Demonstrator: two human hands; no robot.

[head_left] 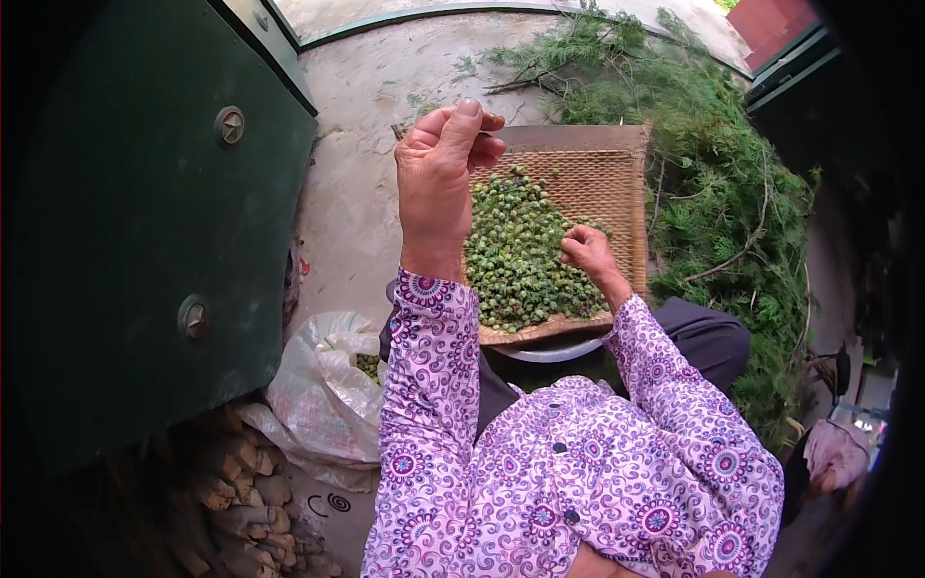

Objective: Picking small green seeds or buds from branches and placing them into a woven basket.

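Note:
My left hand (pixel 438 178) is raised in front of me, thumb and fingers pinched on a small dark twig bit whose end shows at the fingertips. My right hand (pixel 586 252) rests lower on a heap of small green seed cones (pixel 515 250), its fingers curled into the pile. The heap lies on a flat woven tray (pixel 597 178) that sits over a pale metal bowl (pixel 554 352) on my lap. Both sleeves are purple with a floral print.
A mass of cut green conifer branches (pixel 713 164) fills the right and far side. A dark green metal door (pixel 125 222) stands at left. A white plastic bag (pixel 323 390) with more green cones lies by my left knee, beside stacked firewood (pixel 241 501).

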